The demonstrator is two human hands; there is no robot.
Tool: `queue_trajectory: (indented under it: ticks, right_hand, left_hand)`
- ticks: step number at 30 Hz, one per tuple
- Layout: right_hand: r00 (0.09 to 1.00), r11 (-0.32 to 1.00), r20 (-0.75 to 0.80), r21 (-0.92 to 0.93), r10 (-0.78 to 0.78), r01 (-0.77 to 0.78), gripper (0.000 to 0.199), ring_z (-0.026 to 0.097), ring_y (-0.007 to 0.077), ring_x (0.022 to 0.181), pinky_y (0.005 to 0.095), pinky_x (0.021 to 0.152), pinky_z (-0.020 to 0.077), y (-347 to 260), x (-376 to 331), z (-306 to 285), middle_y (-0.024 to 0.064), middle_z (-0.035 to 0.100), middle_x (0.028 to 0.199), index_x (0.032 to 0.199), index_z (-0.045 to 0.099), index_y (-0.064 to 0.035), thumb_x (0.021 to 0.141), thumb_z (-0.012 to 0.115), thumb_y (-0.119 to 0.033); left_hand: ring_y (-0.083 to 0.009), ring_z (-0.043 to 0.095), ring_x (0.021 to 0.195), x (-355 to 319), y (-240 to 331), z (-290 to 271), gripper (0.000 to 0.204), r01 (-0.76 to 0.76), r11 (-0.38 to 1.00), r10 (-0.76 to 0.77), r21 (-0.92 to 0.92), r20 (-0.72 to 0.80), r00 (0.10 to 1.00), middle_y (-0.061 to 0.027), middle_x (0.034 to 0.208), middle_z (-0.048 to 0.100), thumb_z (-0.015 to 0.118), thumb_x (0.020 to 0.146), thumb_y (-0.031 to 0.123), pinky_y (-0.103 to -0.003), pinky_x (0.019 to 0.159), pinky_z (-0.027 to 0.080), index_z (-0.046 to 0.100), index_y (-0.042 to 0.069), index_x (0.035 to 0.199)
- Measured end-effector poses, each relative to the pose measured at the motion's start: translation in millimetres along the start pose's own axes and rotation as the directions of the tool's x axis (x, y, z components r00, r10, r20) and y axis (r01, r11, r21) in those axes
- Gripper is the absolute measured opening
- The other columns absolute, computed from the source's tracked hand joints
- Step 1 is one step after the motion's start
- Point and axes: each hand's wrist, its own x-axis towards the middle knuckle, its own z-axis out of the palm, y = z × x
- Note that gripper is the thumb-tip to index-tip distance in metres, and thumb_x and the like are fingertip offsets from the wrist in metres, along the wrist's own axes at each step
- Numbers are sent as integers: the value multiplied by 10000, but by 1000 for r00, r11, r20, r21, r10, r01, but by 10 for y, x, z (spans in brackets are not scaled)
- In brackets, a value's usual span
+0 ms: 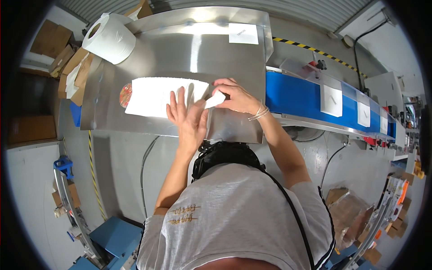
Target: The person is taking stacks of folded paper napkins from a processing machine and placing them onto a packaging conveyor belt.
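A long white paper towel point(148, 96) lies across the steel table. From under its left end peeks a rounded thing with a red and orange pattern point(126, 95); the rest of it is hidden. My left hand point(189, 118) rests on the right part of the towel, fingers spread and pressing lightly. At the towel's right end, my right hand point(236, 96) pinches a small folded piece of white paper between thumb and fingers. Whether that piece is joined to the larger sheet is hard to see.
A big white paper roll point(109, 38) stands at the table's far left, beside open cardboard boxes point(74, 74). A white sheet point(243, 33) lies at the far right of the steel table point(171, 54). To the right runs a blue conveyor belt point(292, 93) carrying several white packets point(331, 101).
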Motion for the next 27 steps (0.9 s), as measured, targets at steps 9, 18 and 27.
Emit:
queue_trajectory:
  ticks: [9,18,27]
  right_hand:
    - [542,536,-185,583,820,-611,335,551,89,813,244,714,461,636,-1135,-661,52,646,936,1032,608,31,890,639,-270]
    - [576,439,-654,-385,491,-812,601,565,342,1011,410,853,465,630,-1207,-1075,197,603,1107,1168,555,-14,707,767,-336]
    - [975,912,54,344,216,-221,488,561,243,1041,328,895,454,-216,181,-85,70,568,1178,1180,566,-104,735,755,-166]
  left_hand:
    - [-398,364,1265,-9,-253,71,323,34,999,-31,31,-108,994,-189,1336,445,638,798,27,-522,1053,252,628,46,1120]
    - [-379,396,1237,8,-234,105,289,-17,1000,20,21,-165,986,-152,1285,489,647,759,-3,-524,1042,268,659,61,1040]
    - [-401,284,1335,16,-263,40,272,-88,992,91,94,-25,996,-173,1390,407,651,786,81,-552,1081,152,673,122,1054]
